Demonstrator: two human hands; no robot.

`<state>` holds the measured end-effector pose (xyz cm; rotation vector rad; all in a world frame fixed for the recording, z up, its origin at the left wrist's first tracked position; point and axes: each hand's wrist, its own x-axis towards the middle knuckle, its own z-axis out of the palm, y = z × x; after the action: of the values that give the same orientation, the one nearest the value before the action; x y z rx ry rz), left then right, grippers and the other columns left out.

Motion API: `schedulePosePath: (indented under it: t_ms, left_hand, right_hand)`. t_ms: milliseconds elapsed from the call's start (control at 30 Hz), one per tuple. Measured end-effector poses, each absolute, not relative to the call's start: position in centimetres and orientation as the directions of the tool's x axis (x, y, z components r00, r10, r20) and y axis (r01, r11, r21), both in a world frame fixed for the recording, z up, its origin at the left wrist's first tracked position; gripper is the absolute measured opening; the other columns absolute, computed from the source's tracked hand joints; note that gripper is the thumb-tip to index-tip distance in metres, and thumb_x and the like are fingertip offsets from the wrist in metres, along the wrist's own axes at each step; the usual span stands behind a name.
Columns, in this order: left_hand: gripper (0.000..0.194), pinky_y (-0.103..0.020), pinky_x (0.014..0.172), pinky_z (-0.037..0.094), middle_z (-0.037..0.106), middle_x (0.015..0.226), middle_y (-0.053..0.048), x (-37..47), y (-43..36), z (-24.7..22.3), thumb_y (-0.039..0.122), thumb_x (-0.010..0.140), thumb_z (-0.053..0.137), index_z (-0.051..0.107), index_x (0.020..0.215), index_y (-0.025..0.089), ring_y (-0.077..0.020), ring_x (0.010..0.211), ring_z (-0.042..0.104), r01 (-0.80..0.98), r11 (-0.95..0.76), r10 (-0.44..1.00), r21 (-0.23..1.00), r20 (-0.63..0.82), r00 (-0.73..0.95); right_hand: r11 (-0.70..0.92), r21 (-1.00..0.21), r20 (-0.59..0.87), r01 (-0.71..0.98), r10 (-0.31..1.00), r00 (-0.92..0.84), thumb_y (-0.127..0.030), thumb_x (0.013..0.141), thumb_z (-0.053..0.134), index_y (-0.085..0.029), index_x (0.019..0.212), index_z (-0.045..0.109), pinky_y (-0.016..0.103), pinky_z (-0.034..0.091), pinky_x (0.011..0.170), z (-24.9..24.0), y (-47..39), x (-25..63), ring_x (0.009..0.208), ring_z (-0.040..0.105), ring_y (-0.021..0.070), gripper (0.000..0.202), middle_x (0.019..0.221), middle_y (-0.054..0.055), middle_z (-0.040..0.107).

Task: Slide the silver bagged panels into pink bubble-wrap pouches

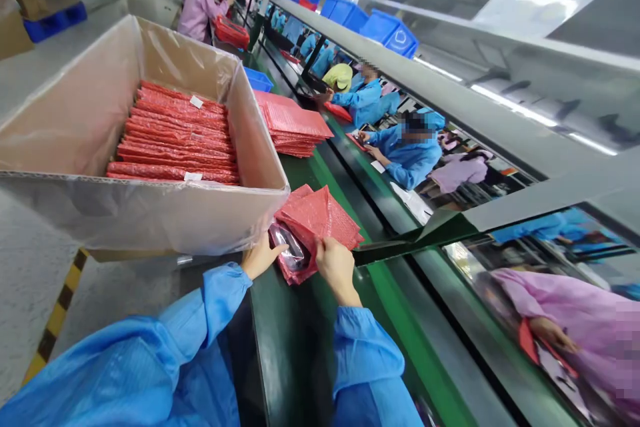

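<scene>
My right hand (pixel 336 268) pinches the near edge of a red bubble bag (pixel 330 217), which lies over other red bags on the green conveyor line. Beside it, a dark, shiny item in clear plastic (pixel 291 247) is partly covered by the red bags; its kind I cannot make out. My left hand (pixel 261 257) grips this item at its left side, thumb over its edge and the other fingers partly hidden. Just above that hand is the near corner of an open cardboard box (pixel 175 213), lined with clear plastic and holding a row of filled red bubble bags (pixel 175 137).
A stack of flat red bubble bags (pixel 293 123) lies beyond the box, near a small blue bin (pixel 259 80). A green-edged divider (pixel 415 240) stands to the right. Co-workers in blue and pink sit across the line. Blue bins (pixel 387 32) rest on the overhead shelf.
</scene>
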<state>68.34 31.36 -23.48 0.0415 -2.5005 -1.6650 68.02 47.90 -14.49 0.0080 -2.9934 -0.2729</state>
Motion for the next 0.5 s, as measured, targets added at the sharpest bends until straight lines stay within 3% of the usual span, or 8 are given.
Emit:
schedulePosePath:
  t_ms: [100, 267, 367, 500]
  left_hand:
    - [0.079, -0.046, 0.12, 0.017, 0.033, 0.152, -0.017, 69.2, 31.8, -23.9, 0.033, 0.076, 0.07, 0.033, 0.143, 0.015, -0.0315, 0.146, 0.018, 0.035, 0.355, -0.147, 0.934, 0.093, -0.985]
    - [0.071, -0.044, 0.117, 0.029, 0.041, 0.147, -0.019, 70.6, 33.2, -23.7, 0.032, 0.081, 0.062, 0.033, 0.143, 0.012, -0.0283, 0.14, 0.035, 0.084, 0.226, -0.211, 0.97, 0.133, -0.968]
    - [0.06, -0.042, 0.117, 0.03, 0.045, 0.145, -0.016, 67.1, 33.9, -21.3, 0.03, 0.084, 0.056, 0.039, 0.14, 0.014, -0.0274, 0.137, 0.04, 0.18, 0.202, -0.345, 0.963, 0.242, -0.907]
    - [0.059, -0.037, 0.119, 0.026, 0.04, 0.149, -0.018, 56.8, 35.0, -16.0, 0.018, 0.081, 0.057, 0.041, 0.138, 0.01, -0.0267, 0.142, 0.032, 0.088, 0.128, -0.508, 0.988, 0.142, -0.85]
  right_hand:
    - [0.991, 0.128, 0.169, 0.032, 0.01, -0.986, -0.032, 0.1, 0.044, -0.015, 0.081, 0.067, 0.029, 0.028, 0.057, -14.5, 48.4, 67.4, 0.068, 0.061, 0.0185, 0.035, 0.079, 0.009, 0.068]
    - [1.0, 0.007, 0.284, -0.004, -0.006, -0.959, -0.03, 0.097, 0.044, -0.015, 0.072, 0.064, 0.029, 0.031, 0.057, -16.2, 48.7, 67.5, 0.063, 0.057, 0.0193, 0.036, 0.069, 0.009, 0.065]
    - [0.987, -0.084, 0.422, -0.137, -0.089, -0.902, -0.032, 0.094, 0.046, -0.016, 0.081, 0.066, 0.031, 0.04, 0.069, -18.5, 48.0, 68.8, 0.079, 0.059, 0.0222, 0.029, 0.082, 0.009, 0.066]
    - [0.956, -0.146, 0.675, -0.253, -0.091, -0.732, -0.039, 0.096, 0.041, -0.012, 0.102, 0.063, 0.043, 0.042, 0.089, -22.0, 46.5, 70.6, 0.101, 0.055, 0.028, 0.035, 0.106, 0.016, 0.064]
